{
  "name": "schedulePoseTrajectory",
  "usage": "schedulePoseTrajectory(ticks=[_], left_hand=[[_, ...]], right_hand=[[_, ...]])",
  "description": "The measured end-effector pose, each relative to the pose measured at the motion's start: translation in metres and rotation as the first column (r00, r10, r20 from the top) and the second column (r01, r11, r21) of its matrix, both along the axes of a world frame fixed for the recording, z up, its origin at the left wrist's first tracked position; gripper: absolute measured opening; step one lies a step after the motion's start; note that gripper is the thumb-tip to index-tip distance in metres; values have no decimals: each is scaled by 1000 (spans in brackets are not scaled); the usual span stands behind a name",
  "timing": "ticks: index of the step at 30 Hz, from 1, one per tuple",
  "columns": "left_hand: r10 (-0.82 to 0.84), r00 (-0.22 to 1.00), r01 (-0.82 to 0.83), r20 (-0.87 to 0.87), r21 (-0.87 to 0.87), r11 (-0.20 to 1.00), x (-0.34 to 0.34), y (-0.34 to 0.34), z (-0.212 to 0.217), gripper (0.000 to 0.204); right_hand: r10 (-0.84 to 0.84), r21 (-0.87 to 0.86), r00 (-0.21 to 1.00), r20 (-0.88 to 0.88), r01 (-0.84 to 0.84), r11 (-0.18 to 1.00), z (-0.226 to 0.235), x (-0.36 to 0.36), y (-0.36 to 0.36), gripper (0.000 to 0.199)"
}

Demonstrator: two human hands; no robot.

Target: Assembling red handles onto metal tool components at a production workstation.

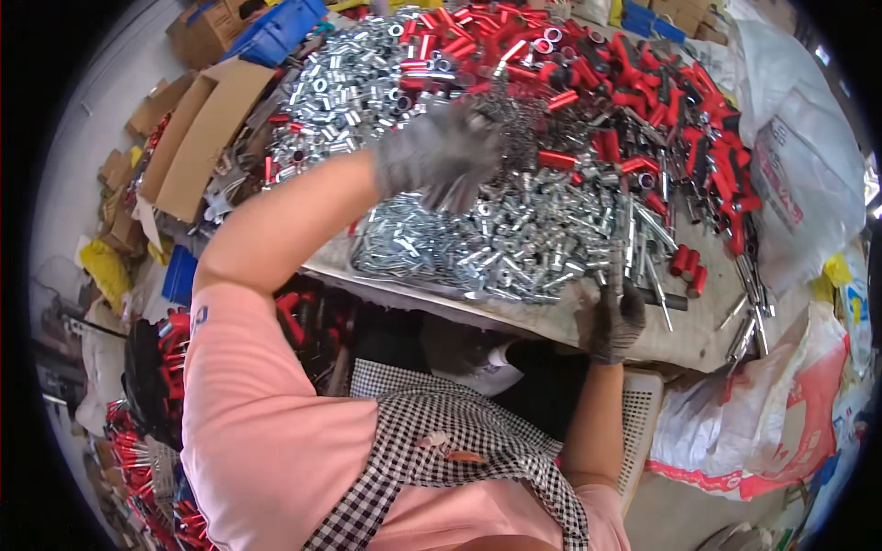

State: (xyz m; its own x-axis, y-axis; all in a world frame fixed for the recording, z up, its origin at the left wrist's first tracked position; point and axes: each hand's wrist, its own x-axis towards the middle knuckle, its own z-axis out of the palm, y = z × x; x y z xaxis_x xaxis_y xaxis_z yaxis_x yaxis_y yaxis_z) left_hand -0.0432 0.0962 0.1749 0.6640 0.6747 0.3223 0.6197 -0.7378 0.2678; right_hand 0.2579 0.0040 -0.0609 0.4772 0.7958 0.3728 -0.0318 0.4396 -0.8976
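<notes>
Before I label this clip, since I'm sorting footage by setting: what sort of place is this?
Probably an assembly workshop: loose metal sleeves and red-and-black handles are heaped on a worktable, with an open cardboard box at its left.

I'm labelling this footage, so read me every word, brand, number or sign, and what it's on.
Nothing reads clearly.
Translucent plastic bag, right: red print, too blurred to read.
Red and white sack, lower right: print, too blurred to read.
Pink sleeve: dark mark, too small to read.
</notes>
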Motion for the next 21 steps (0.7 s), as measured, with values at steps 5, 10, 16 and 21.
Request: schedulePoseTrajectory(ticks=[5,10,16,21], left_hand=[[876,403,-2,264,-957,289,-133,12,-121,22],[869,494,-361,-15,-913,189,-147,11,-129,10],[933,291,54,210,-978,203,-172,21,-162,30],[935,-70,583,347,-747,320,-168,-34,-121,31]], right_hand=[[18,-95,999,48,-14,995,10,-7,-7,25],[53,-122,998,35,-48,991,16,-12,-17,24],[274,-262,941,200,-218,940,80,-66,-63,31],[483,-366,858,176,-399,841,79,-84,-80,32]])
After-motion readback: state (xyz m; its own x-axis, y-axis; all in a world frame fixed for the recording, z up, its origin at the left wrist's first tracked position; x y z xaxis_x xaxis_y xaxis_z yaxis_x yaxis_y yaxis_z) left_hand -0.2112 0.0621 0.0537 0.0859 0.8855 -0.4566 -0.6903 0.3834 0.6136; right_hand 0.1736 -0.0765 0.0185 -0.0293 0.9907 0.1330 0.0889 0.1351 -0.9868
